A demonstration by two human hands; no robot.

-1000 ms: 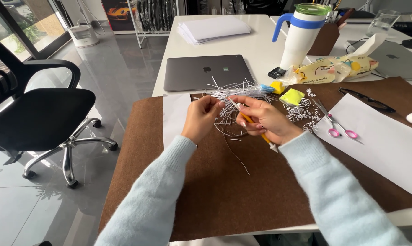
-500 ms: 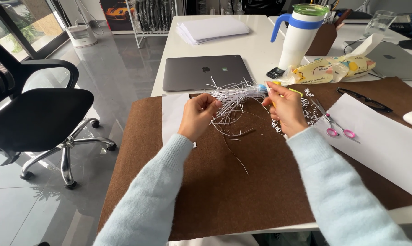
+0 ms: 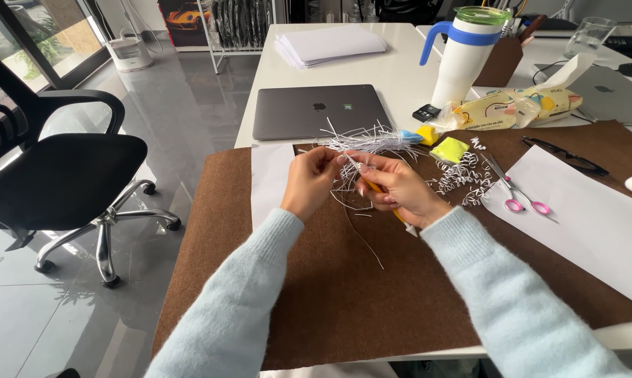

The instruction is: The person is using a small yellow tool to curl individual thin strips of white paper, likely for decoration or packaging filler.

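1. From my remote station I see the left hand raised over the brown felt mat, its fingertips pressed together on the thin white paper strips.
2. The right hand sits just beside the left, nearly touching it. Its fingers are closed around a yellow pencil-like stick, and one strip runs across the stick's upper end between the two hands.
3. The stick slants down toward the person; its pale lower tip shows below the right wrist, above the mat.
4. The strips form a loose bundle fanning out from the hands toward the closed grey laptop; several loose strips lie on the mat below the hands.
5. A heap of curled white paper spirals lies on the mat to the right of the right hand, apart from it.
6. Pink-handled scissors rest beyond the spirals, at the edge of a white sheet.
7. A yellow block lies behind the spirals, near the mat's far edge.
8. A white tumbler with a blue handle stands upright on the white table, well apart from both hands.
9. A black office chair stands on the floor to the left of the table.
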